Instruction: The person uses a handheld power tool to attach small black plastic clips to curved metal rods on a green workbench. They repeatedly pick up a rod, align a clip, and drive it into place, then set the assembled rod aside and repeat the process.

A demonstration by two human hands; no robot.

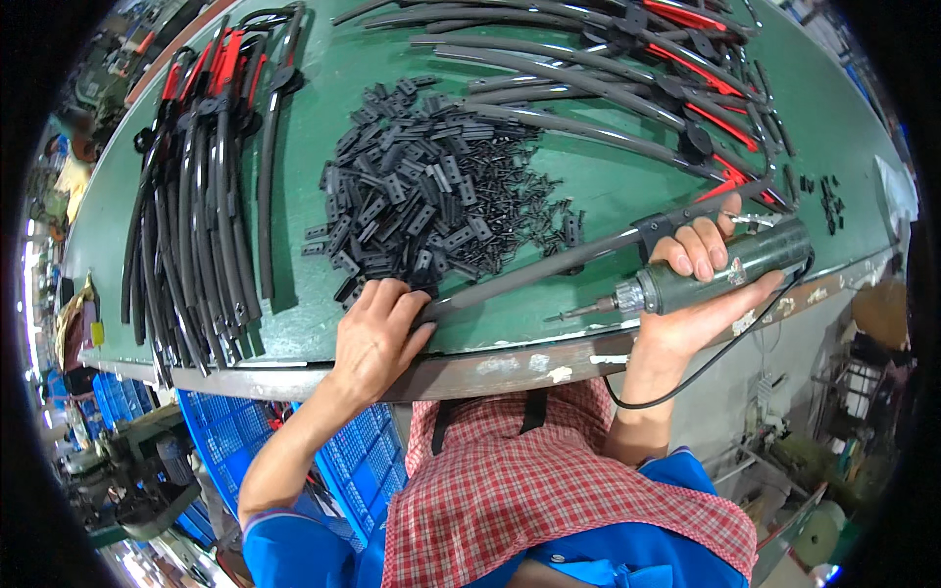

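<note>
A long dark grey tube (539, 271) lies slanted across the near side of the green table, with a black collar (652, 235) near its right end. My left hand (372, 338) is closed around the tube's left end, its fingertips beside a pile of small black plastic blocks (392, 196); anything else in those fingers is hidden. My right hand (698, 253) grips a dark green electric screwdriver (730, 267) with its fingers curled over the body, close against the tube. The screwdriver's bit (573, 314) points left, apart from the tube. Many dark screws (515, 196) lie right of the blocks.
Bundled tubes with red parts (201, 196) lie at the left of the green table (314, 147). More tube frames (588, 69) spread across the far right. The screwdriver's black cord (691, 380) hangs over the front edge. Blue plastic crates (363, 461) stand below the table.
</note>
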